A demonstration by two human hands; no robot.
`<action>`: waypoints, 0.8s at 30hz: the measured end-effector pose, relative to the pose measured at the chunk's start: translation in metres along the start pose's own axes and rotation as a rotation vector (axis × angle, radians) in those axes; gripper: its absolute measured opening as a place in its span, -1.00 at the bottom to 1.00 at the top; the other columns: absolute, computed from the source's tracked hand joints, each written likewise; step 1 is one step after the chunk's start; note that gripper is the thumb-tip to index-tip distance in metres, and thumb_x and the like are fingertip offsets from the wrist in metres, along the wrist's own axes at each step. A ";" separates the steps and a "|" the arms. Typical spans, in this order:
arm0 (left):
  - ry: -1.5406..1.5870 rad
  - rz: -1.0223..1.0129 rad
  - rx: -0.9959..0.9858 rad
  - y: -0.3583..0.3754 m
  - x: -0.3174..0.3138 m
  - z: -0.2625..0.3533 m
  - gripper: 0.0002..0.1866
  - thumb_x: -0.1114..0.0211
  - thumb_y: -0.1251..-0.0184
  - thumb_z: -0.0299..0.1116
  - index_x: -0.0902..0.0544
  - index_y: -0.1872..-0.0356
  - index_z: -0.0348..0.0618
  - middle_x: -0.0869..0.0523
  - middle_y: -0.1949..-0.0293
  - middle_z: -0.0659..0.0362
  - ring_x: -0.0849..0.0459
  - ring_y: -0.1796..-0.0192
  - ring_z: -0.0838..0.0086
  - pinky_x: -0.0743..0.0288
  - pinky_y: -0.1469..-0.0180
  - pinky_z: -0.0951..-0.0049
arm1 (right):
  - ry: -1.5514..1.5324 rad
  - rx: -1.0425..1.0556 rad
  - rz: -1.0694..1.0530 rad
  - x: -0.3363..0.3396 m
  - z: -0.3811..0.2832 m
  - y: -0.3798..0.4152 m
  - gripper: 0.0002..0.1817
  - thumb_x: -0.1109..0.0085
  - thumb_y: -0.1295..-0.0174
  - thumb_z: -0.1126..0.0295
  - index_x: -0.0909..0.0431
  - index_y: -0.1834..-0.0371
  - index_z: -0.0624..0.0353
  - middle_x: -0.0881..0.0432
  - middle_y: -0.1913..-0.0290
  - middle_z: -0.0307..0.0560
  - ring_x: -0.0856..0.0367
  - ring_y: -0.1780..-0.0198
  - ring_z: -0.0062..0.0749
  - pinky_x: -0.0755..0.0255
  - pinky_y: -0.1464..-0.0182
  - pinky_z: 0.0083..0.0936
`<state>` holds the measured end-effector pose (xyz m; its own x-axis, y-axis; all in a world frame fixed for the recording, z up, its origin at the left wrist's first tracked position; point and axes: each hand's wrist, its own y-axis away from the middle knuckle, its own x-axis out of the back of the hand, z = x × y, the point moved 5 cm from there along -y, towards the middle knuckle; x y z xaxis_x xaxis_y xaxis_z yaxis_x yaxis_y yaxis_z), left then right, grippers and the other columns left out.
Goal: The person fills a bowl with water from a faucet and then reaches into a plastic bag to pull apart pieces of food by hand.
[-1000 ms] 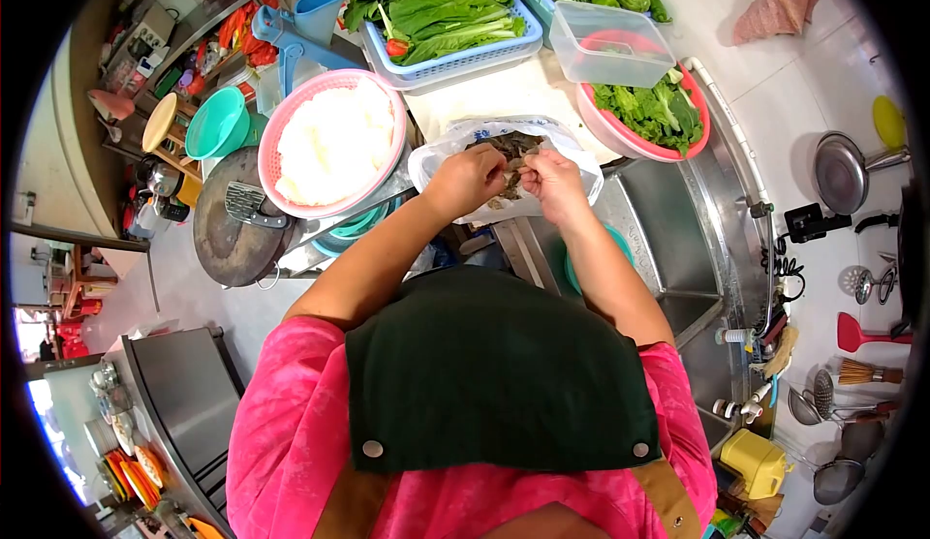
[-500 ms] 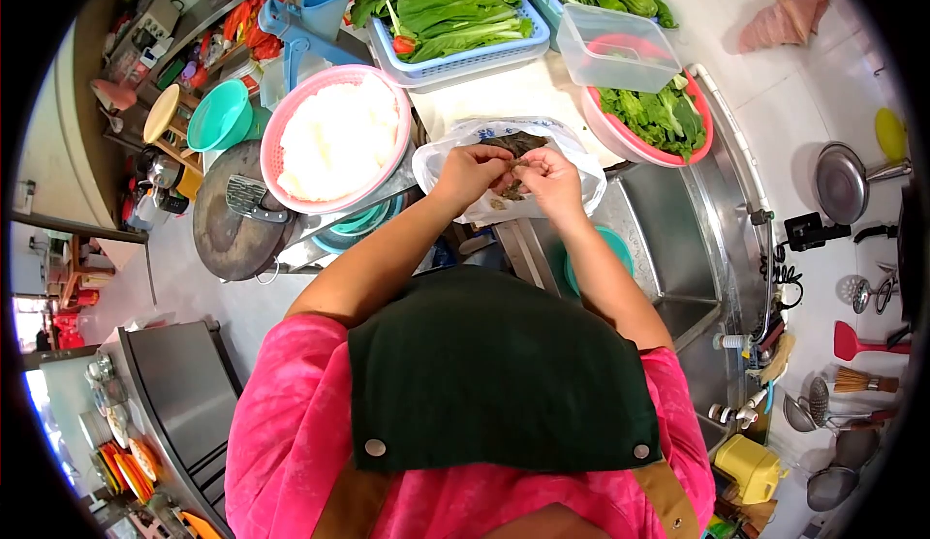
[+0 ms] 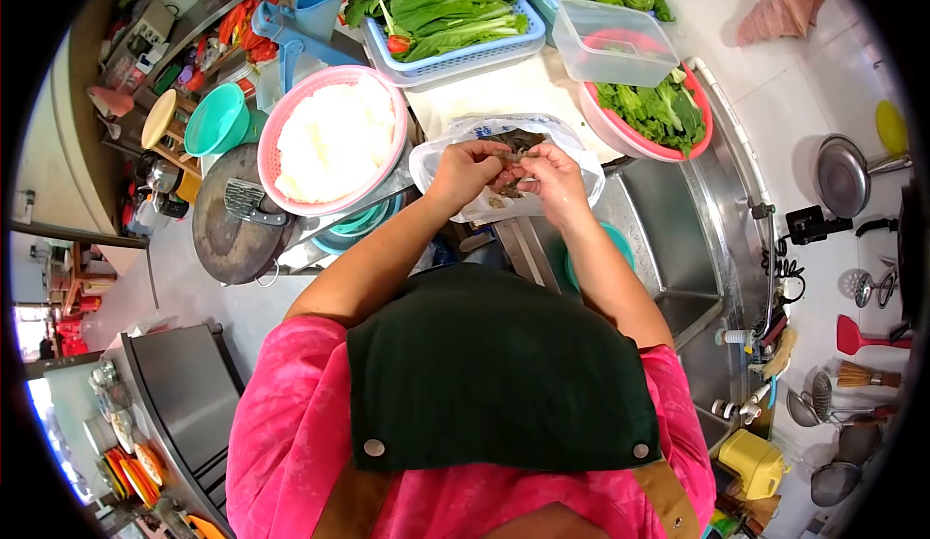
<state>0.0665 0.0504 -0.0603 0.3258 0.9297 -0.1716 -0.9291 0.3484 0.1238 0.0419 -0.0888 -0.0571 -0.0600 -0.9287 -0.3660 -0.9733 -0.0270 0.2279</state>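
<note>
My left hand (image 3: 466, 175) and my right hand (image 3: 554, 183) meet over a white plastic bag (image 3: 431, 163) with blue print. Fingertips of both hands pinch a small greyish shrimp (image 3: 513, 158), mostly hidden by the fingers. More dark grey shrimp (image 3: 523, 139) lie in the open mouth of the bag, just beyond my hands. The bag rests at the counter's edge, beside the sink.
Left of the bag stands a pink basket (image 3: 281, 173) of white food, near a round chopping board (image 3: 218, 239) with a cleaver (image 3: 254, 202). Behind are leafy greens (image 3: 455, 26) in a blue basket. To the right are a pink bowl (image 3: 702, 137) of greens and a steel sink (image 3: 678, 234).
My fingers have shifted slightly around the shrimp, and my right hand has turned a little. Both hands stay over the bag.
</note>
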 end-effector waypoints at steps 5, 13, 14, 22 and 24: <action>0.148 0.041 0.084 -0.001 -0.001 -0.003 -0.83 -0.03 -0.16 -0.54 -0.53 0.29 -0.42 -0.62 0.43 0.08 -0.59 0.47 0.52 -0.51 0.41 0.58 | -0.017 0.009 0.005 0.000 0.001 0.001 -0.94 -0.06 -0.08 0.49 -0.42 0.38 0.15 -0.55 0.43 -0.20 -0.55 0.41 -0.54 -0.41 0.44 -0.67; 0.326 0.135 0.260 0.005 0.000 -0.005 -0.79 -0.13 -0.14 -0.46 -0.51 0.20 -0.33 -0.61 0.35 0.12 -0.61 0.33 0.48 -0.51 0.24 0.55 | 0.078 0.104 0.063 0.003 0.002 -0.001 -0.92 -0.10 -0.05 0.52 -0.42 0.39 0.17 -0.54 0.45 -0.21 -0.53 0.41 -0.60 -0.38 0.48 -0.72; 0.363 0.128 0.287 0.007 -0.001 -0.003 -0.77 -0.16 -0.12 -0.45 -0.51 0.20 -0.32 -0.60 0.35 0.13 -0.60 0.32 0.48 -0.51 0.25 0.55 | 0.222 0.184 0.050 0.004 0.003 -0.002 -0.92 -0.11 -0.04 0.55 -0.43 0.39 0.20 -0.54 0.45 -0.21 -0.52 0.42 -0.62 -0.37 0.48 -0.73; 0.303 0.130 0.236 -0.001 0.004 -0.009 -0.82 -0.21 -0.04 -0.53 -0.52 0.30 -0.36 -0.58 0.45 0.11 -0.57 0.46 0.49 -0.48 0.40 0.57 | 0.420 0.475 0.002 -0.014 -0.007 0.010 -0.89 -0.08 -0.01 0.61 -0.47 0.36 0.29 -0.55 0.43 -0.19 -0.48 0.44 -0.66 -0.37 0.42 -0.73; 0.257 0.078 0.258 -0.001 0.004 -0.010 -0.83 -0.21 -0.07 -0.49 -0.53 0.29 -0.31 -0.59 0.39 0.13 -0.60 0.38 0.49 -0.52 0.31 0.57 | 0.505 0.458 0.005 -0.014 -0.009 0.011 -0.89 -0.09 0.00 0.61 -0.47 0.37 0.29 -0.55 0.43 -0.18 -0.49 0.43 -0.65 -0.39 0.40 -0.72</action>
<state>0.0670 0.0524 -0.0713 0.1712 0.9059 -0.3874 -0.8640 0.3271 0.3828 0.0337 -0.0794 -0.0416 -0.0622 -0.9901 0.1256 -0.9756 0.0337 -0.2171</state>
